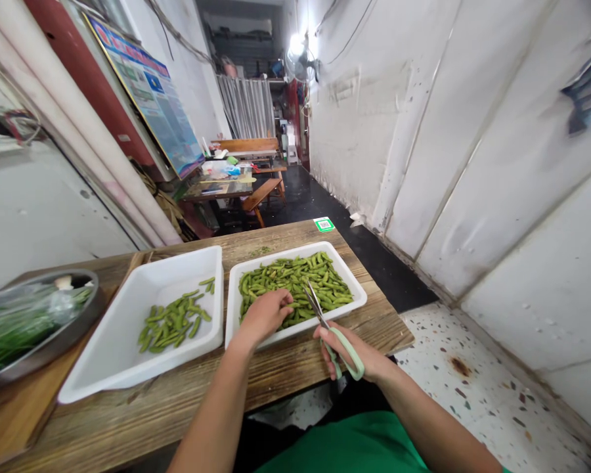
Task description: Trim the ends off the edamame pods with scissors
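Note:
My left hand [266, 313] is over the near edge of a white tray [359, 295] heaped with green edamame pods [295, 279]. Its fingers curl together at the pods, and whatever is between them is hidden. My right hand [347, 348] grips a pair of scissors [347, 351] with pale green handles. Their metal blades point up and away over the pods, slightly apart. To the left stands a deeper white tray [103, 355], where a smaller pile of edamame pods [172, 323] lies toward its right side.
Both trays stand on a wooden table [187, 394]. At far left, a metal bowl [96, 305] holds bagged green vegetables [24, 322] beside a wooden board [34, 414]. A QR code card [324, 225] lies at the far corner. Beyond are a cluttered table [221, 187] and a bench [266, 192].

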`<state>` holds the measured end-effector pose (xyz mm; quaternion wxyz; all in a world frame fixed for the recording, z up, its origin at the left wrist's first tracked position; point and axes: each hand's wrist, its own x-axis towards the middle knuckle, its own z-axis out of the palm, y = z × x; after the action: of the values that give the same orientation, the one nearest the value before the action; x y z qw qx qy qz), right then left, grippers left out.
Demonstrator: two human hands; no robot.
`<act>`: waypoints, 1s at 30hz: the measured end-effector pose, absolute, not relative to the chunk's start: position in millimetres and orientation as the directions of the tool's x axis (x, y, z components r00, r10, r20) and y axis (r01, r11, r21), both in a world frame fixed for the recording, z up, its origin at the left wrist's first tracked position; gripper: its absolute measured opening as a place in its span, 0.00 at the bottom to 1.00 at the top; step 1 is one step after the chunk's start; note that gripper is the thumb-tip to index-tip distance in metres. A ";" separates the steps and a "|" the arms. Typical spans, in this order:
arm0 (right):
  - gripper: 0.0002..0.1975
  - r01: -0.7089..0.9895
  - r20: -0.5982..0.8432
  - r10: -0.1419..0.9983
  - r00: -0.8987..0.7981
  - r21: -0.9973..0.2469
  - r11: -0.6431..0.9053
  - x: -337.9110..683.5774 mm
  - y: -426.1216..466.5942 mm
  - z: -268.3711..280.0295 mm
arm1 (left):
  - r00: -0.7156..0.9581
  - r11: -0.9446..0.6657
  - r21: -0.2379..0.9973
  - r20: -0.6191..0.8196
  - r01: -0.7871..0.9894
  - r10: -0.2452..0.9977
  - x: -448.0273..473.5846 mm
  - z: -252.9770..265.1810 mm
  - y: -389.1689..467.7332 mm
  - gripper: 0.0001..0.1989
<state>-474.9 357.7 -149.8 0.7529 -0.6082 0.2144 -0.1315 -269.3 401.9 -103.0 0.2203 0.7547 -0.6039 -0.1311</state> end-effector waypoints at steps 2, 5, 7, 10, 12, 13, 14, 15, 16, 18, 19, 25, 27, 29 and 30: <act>0.24 -0.064 -0.165 -0.462 0.871 -0.972 0.226 -474.8 356.8 -151.7 | 0.291 -0.172 0.589 0.113 -0.790 -0.950 -268.8 -106.6 403.4 0.07; 0.24 -0.084 -0.173 -0.458 0.872 -0.975 0.208 -474.4 356.3 -151.9 | 0.407 -0.145 0.719 0.205 -0.680 -0.890 -272.0 -111.2 405.0 0.07; 0.25 -0.120 -0.192 -0.455 0.869 -0.976 0.183 -473.9 356.7 -149.5 | 0.463 -0.126 0.795 0.210 -0.594 -0.861 -276.0 -111.7 405.9 0.08; 0.26 -0.152 -0.205 -0.463 0.862 -0.977 0.148 -473.0 357.6 -144.0 | 0.479 -0.116 0.853 0.169 -0.509 -0.862 -282.7 -108.2 407.5 0.09; 0.26 -0.151 -0.204 -0.462 0.863 -0.977 0.149 -472.3 358.3 -140.9 | 0.454 -0.116 0.867 0.137 -0.485 -0.881 -286.7 -104.6 408.6 0.09; 0.26 -0.150 -0.206 -0.461 0.863 -0.976 0.154 -472.1 358.7 -139.9 | 0.439 -0.116 0.870 0.123 -0.478 -0.890 -288.4 -103.0 409.1 0.09; 0.26 -0.150 -0.208 -0.460 0.863 -0.976 0.160 -471.9 359.1 -139.2 | 0.425 -0.116 0.873 0.111 -0.474 -0.898 -289.9 -101.7 409.5 0.08; 0.26 -0.149 -0.209 -0.463 0.861 -0.975 0.164 -471.8 359.6 -138.7 | 0.413 -0.117 0.873 0.103 -0.473 -0.905 -291.2 -100.8 409.9 0.08; 0.26 -0.146 -0.207 -0.467 0.860 -0.976 0.162 -471.8 360.2 -138.4 | 0.407 -0.119 0.873 0.097 -0.473 -0.908 -292.3 -100.3 410.2 0.08; 0.26 -0.141 -0.197 -0.479 0.855 -0.978 0.152 -471.8 361.5 -137.9 | 0.399 -0.126 0.870 0.086 -0.477 -0.913 -293.9 -100.2 410.9 0.08; 0.26 -0.141 -0.195 -0.483 0.854 -0.979 0.146 -471.6 362.3 -137.5 | 0.397 -0.130 0.869 0.081 -0.478 -0.914 -294.4 -100.6 411.1 0.08; 0.26 -0.212 -0.266 -0.542 0.797 -0.964 0.160 -469.5 364.8 -134.9 | 0.467 -0.122 0.909 0.086 -0.398 -0.880 -292.5 -106.1 409.5 0.07; 0.26 -0.170 -0.237 -0.538 0.809 -0.970 0.173 -470.0 364.2 -136.4 | 0.549 -0.088 0.960 0.076 -0.267 -0.832 -290.5 -107.3 407.9 0.08; 0.26 -0.106 -0.193 -0.512 0.837 -0.975 0.195 -471.0 363.2 -139.0 | 0.604 -0.008 1.000 0.008 -0.024 -0.797 -288.8 -106.9 406.7 0.11; 0.26 -0.078 -0.170 -0.492 0.854 -0.976 0.202 -471.6 362.9 -140.2 | 0.607 0.032 0.994 -0.036 0.101 -0.794 -288.3 -106.1 406.4 0.12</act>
<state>-471.6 362.9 -140.2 0.7400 -0.6159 0.2314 -0.1397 -288.3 406.4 -106.1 0.6592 0.6073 -0.2853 -0.3394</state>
